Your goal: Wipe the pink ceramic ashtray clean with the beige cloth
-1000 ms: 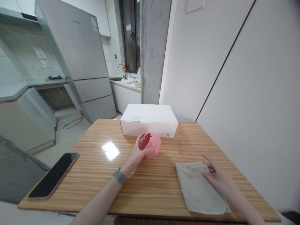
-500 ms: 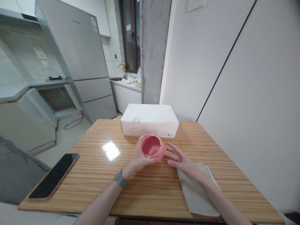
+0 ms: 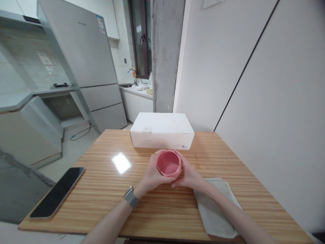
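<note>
A pink bowl [image 3: 169,164] with a wavy rim is held between both hands over the middle of the table, its opening facing up and toward me. My left hand [image 3: 152,173] wraps round its left side, thumb along the near side. Round the right side curves my right hand [image 3: 189,173], its fingers closed against the bowl. The inside of the bowl shows nothing in it. Beneath my right forearm lies a folded grey cloth [image 3: 215,206]. Behind the bowl sits a closed white box [image 3: 162,132].
The wooden table [image 3: 101,196] carries a black phone-like device [image 3: 58,193] at its left edge. A white wall [image 3: 266,112] runs along the right side. Farther off stand a fridge [image 3: 83,51], a sink counter and a grey pillar [image 3: 166,57].
My right hand has closed onto the right side of the bowl, where its fingers were spread before. The bowl has shifted slightly right and toward me, with my left hand still around it.
</note>
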`<state>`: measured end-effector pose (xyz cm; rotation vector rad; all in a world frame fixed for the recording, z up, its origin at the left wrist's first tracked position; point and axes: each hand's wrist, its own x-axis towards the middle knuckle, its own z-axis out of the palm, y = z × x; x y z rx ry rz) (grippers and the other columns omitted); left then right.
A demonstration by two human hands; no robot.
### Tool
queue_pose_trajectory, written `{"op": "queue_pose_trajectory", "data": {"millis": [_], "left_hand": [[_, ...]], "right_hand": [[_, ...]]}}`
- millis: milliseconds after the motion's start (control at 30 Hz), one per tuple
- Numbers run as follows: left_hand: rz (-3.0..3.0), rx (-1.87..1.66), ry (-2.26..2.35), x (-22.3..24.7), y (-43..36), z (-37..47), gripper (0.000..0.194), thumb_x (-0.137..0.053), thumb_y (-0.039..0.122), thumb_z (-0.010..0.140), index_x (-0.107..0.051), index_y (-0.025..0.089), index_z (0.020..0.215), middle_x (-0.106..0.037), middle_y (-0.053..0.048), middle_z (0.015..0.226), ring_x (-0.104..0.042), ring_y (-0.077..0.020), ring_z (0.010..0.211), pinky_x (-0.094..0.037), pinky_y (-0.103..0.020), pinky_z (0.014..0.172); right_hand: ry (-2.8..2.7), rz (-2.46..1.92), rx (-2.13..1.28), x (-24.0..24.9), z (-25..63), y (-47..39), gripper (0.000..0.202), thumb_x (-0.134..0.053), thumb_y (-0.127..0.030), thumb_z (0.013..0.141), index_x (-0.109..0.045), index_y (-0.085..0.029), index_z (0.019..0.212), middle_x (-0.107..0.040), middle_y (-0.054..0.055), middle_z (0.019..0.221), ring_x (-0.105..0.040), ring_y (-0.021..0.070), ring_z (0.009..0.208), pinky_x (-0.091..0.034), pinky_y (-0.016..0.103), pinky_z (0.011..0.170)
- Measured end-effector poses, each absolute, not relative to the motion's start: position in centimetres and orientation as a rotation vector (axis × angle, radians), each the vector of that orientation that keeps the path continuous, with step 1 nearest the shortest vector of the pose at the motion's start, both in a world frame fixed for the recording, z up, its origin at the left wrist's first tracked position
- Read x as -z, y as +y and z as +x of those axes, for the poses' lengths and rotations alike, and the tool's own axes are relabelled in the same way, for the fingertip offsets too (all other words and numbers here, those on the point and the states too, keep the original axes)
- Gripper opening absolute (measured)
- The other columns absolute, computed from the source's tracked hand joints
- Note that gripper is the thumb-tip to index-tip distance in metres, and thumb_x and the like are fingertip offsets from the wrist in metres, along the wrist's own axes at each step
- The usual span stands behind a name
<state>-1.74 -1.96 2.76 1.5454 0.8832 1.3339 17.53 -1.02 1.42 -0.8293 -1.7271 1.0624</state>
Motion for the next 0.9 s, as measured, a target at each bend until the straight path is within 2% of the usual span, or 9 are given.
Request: {"op": "queue_pose_trajectory", "data": {"millis": [133,233,300,533,667,767,900], "left_hand": [[1.586,-1.287,0.881,-1.9,-1.6,-1.6,0.095,-0.091,0.023,0.048,-0.047,0.026,0.133,-0.052,-0.011,0.134,-0.048,-0.0341,0.125,-0.034,-0.050,0.109],[1.533,-1.251,0.821,-1.3,-1.2,-1.6,0.106,-0.091,0.023,0.048,-0.039,0.028,0.140,-0.050,-0.010,0.137,-0.048,-0.0328,0.127,-0.035,-0.049,0.109],[1.455,-1.238,0.758,-1.0,-0.8,-1.6,0.106,-0.090,0.024,0.051,-0.035,0.030,0.142,-0.052,-0.010,0.137,-0.049,-0.0316,0.126,-0.036,-0.047,0.108],[1.233,-1.161,0.642,-0.8,-0.1,-1.4,0.066,-0.073,0.032,0.077,-0.043,0.028,0.135,-0.047,-0.013,0.143,-0.052,-0.0289,0.124,-0.040,-0.046,0.104],[1.233,-1.209,0.761,-0.7,0.1,-1.6,0.048,-0.067,0.032,0.081,-0.051,0.024,0.126,-0.057,-0.012,0.130,-0.056,-0.0256,0.116,-0.042,-0.041,0.099],[1.199,-1.262,0.803,-0.5,0.4,-1.8,0.044,-0.065,0.032,0.083,-0.050,0.023,0.124,-0.062,-0.010,0.118,-0.061,-0.0235,0.106,-0.046,-0.039,0.091],[1.144,-1.273,0.816,-0.1,0.7,-1.9,0.051,-0.062,0.030,0.085,-0.042,0.025,0.131,-0.063,-0.009,0.115,-0.065,-0.0214,0.098,-0.047,-0.038,0.087]], "right_hand": [[-1.787,-0.891,-0.965,-1.4,17.3,-1.1,0.116,-0.095,-0.023,0.037,-0.041,-0.022,0.140,-0.049,0.014,0.142,-0.046,0.0346,0.130,-0.033,0.050,0.110],[-1.793,-0.937,-0.916,-1.7,17.3,-1.5,0.105,-0.093,-0.021,0.043,-0.044,-0.024,0.136,-0.053,0.012,0.137,-0.052,0.0322,0.124,-0.040,0.047,0.106],[-1.744,-0.973,-0.930,-1.7,17.6,-1.8,0.099,-0.091,-0.021,0.047,-0.045,-0.025,0.134,-0.055,0.010,0.136,-0.053,0.0313,0.124,-0.040,0.047,0.106],[-1.567,-1.028,-1.058,-1.0,20.6,-1.6,0.081,-0.087,-0.023,0.056,-0.050,-0.024,0.129,-0.060,0.010,0.132,-0.056,0.0296,0.122,-0.043,0.046,0.104],[-1.540,-1.169,-0.930,-0.4,23.7,-1.2,0.085,-0.087,-0.028,0.055,-0.049,-0.022,0.130,-0.060,0.012,0.132,-0.057,0.0301,0.121,-0.043,0.046,0.104],[-1.515,-1.287,-0.838,0.2,26.3,-0.6,0.082,-0.087,-0.032,0.054,-0.051,-0.021,0.127,-0.063,0.012,0.127,-0.060,0.0311,0.116,-0.046,0.046,0.100],[-1.513,-1.432,-0.705,1.1,28.9,0.0,0.082,-0.087,-0.037,0.053,-0.051,-0.021,0.125,-0.064,0.013,0.123,-0.061,0.0326,0.113,-0.047,0.048,0.098]]}}
